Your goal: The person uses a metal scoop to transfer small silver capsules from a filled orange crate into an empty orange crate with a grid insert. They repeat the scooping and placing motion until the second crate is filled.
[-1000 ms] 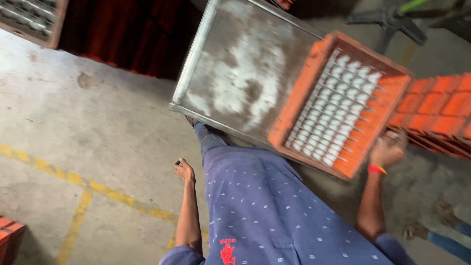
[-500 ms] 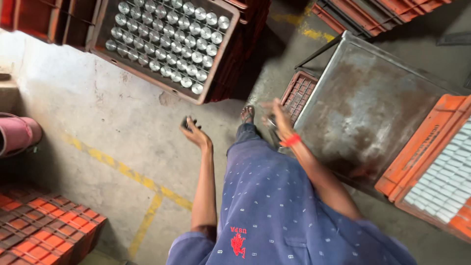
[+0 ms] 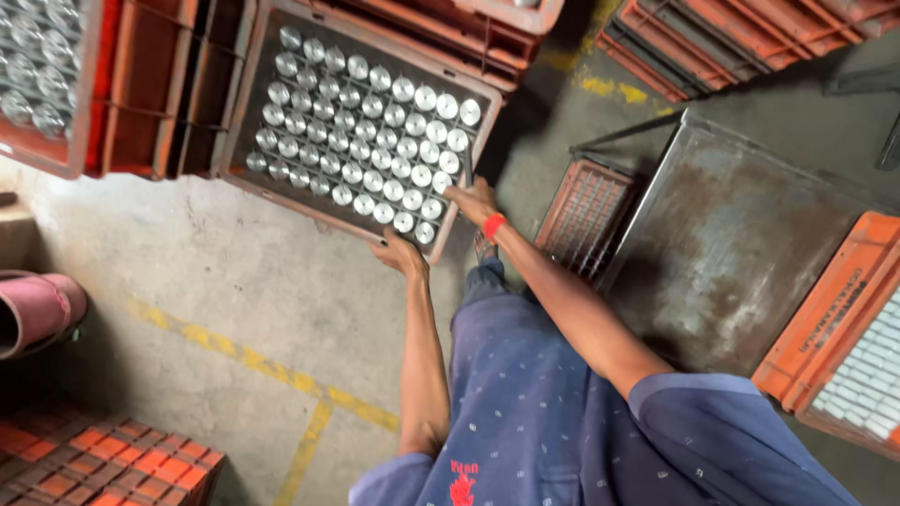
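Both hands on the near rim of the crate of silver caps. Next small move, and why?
Probably close both grips and lift the near edge. The left hand and right hand already sit on the near rim of the crate, which rests on stacked crates; the caps sit loose, so keep it level.

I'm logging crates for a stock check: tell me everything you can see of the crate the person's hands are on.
The crate is a shallow, rectangular, worn reddish-brown tray that looks like plastic, filled with neat rows of round silver-topped cylinders. It sits skewed in the head view on a stack of orange crates. The left hand grips its near edge; the right hand holds the near corner rim.
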Demonstrator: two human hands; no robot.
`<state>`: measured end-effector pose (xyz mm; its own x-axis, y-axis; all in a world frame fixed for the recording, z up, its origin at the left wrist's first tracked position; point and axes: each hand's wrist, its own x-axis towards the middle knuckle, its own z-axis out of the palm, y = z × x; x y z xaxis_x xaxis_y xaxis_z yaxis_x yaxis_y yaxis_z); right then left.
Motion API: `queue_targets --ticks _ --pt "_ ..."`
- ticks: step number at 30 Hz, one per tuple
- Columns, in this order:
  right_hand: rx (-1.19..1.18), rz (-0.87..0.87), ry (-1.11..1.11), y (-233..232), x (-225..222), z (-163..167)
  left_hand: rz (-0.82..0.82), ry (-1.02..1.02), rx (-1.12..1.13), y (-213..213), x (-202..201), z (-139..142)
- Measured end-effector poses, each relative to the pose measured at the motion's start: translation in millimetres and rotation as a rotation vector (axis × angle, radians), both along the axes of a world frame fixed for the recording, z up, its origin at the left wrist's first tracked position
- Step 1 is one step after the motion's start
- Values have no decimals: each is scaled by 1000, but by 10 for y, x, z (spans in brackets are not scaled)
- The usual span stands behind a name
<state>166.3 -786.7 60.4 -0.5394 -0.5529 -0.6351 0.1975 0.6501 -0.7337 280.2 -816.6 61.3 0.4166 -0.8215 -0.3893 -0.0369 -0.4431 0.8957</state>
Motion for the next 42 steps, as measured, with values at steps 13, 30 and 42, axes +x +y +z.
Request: queue_targets --ticks 13,30,42 --pt "-117 -107 -174 713 615 -308 -301 -770 108 69 673 16" --pt "76 21 22 3517 -44 -849 -1406 -335 193 -815 694 -1294" --pt "216 -411 -11 5117 54 -752 -1598 -491 268 859 -257 -1291"
